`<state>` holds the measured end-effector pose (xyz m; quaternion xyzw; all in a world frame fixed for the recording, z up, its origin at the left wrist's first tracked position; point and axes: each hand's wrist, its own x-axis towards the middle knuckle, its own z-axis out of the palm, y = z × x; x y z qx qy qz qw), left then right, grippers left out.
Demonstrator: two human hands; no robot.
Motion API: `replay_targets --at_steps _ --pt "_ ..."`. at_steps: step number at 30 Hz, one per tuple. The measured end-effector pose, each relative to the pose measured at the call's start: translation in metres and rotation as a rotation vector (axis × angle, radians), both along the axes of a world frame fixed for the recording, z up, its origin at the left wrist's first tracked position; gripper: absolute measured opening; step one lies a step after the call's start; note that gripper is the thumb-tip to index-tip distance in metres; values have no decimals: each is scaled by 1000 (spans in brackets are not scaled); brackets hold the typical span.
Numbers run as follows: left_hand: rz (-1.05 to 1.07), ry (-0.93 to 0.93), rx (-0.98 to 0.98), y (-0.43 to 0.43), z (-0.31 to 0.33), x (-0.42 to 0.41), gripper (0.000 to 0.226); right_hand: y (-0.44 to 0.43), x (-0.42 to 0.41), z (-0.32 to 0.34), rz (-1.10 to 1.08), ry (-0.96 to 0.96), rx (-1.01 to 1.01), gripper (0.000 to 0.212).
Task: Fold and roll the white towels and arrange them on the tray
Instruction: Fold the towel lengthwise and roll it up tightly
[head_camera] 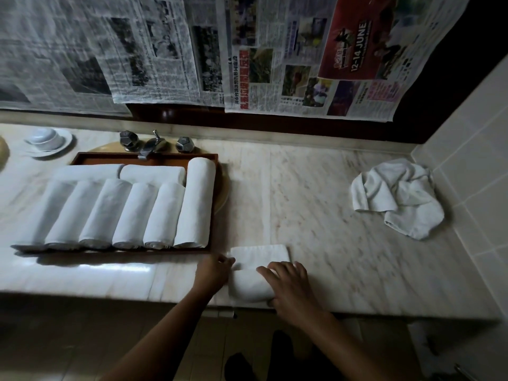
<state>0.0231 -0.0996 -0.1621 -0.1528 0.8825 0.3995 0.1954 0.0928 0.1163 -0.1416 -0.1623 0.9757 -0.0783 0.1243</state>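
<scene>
Fingers (275,270) of the right hand (290,291) lie spread and nearly straight over the top of a half-rolled towel (255,273), pressing it, with the thumb tip against the roll's near side. The left hand (213,273) has its fingers curled, and their tips pinch the towel's 9 o'clock edge. The rolled part sits toward 6 o'clock, just inside the front edge of the counter (316,193). The part not yet rolled lies flat toward 12 o'clock, its far edge straight.

At 10 o'clock from the hands, the tray (145,158) sits with its near right corner just beside the left hand. It holds eight rolled towels (132,213): six side by side with their ends at the near rim, the 3 o'clock one longer, and two crosswise behind them. A bare strip of tray floor shows at the far rim, under the faucet (149,148). The rim of a tan basin (223,193) shows past the tray's 3 o'clock side.

Bare marble runs from 12 to 2 o'clock of the hands, out to a crumpled towel (398,196) lying near the tiled wall (481,166). A cup on a saucer (46,141) stands at the far 9 o'clock end. Newspaper (165,50) hangs over the back wall.
</scene>
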Motion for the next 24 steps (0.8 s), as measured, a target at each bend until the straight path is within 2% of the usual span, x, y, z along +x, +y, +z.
replay_targets --at_steps 3,11,16,18,21,24 --pt "0 9 -100 9 1 -10 40 1 1 -2 -3 -3 -9 78" --pt "127 15 -90 8 -7 -11 20 3 0 -4 -16 -3 -26 80" --pt "96 55 -98 8 -7 -7 11 5 -5 -5 -2 -27 -25 81" --pt "83 68 -102 7 -4 -6 17 7 -9 -5 8 -39 -27 82" --pt "-44 232 -210 9 7 7 31 7 -14 2 27 -75 -15 82" --pt "-335 388 -174 12 13 25 44 7 -19 9 37 -108 -5 82"
